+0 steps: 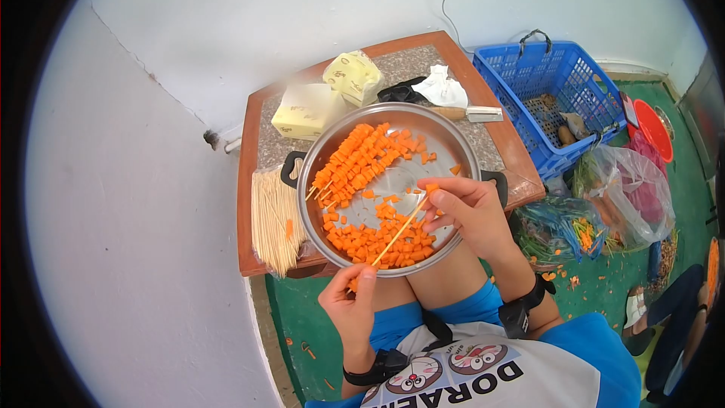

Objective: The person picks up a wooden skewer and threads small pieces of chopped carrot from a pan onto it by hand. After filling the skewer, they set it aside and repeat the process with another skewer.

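A wooden skewer runs slantwise above a steel pan. Its lower end is pinched in my left hand, where a bit of orange shows at the fingertips. Near its upper end my right hand holds a carrot piece between thumb and fingers, touching the skewer tip. Inside the pan, loaded carrot skewers lie at the upper left, and loose carrot pieces are heaped along the lower side. Left of the pan lies a bundle of bare skewers with one orange piece on it.
The table also bears yellow tissue packs, a white crumpled tissue and a peeler or knife. Right of it stand a blue crate, a red basin and bags of vegetables. Another person's leg shows at far right.
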A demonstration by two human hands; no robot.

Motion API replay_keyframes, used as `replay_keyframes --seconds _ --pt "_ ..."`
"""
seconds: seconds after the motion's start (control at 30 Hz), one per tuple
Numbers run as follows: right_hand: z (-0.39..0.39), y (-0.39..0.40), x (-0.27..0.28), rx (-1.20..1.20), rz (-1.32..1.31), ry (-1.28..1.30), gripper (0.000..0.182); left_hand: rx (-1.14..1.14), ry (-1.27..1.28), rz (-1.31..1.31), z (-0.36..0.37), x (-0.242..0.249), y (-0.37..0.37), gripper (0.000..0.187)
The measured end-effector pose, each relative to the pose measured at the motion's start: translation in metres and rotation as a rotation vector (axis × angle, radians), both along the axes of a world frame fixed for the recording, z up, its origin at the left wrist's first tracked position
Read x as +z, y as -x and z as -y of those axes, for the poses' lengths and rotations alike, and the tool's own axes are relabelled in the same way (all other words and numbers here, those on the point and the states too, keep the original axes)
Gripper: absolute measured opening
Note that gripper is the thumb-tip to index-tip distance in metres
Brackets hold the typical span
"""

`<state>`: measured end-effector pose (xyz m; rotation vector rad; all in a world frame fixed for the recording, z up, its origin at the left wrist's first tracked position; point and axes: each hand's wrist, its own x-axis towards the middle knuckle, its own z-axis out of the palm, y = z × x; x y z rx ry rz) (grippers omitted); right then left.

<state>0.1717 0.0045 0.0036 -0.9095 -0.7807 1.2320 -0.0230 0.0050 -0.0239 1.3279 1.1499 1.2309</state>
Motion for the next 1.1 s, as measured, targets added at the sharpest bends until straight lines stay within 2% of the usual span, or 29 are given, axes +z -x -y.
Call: replay_keyframes --seconds 0.27,0.63,1.1 --pt "0.006 0.005 0.014 0.036 -0.02 0.047 0.027 0.028 -0.005 -0.057 0.0 0.004 -0.001 0.011" --pt "0.005 -0.004 0.001 0.183 -0.251 -0.026 0.026 -0.012 0.032 -0.042 0.003 0.009 0.001 0.011" --pt "0.01 -0.003 0.009 0.136 -0.11 -0.053 0.025 -0.048 0.072 -0.03 0.005 0.009 0.003 0.011"
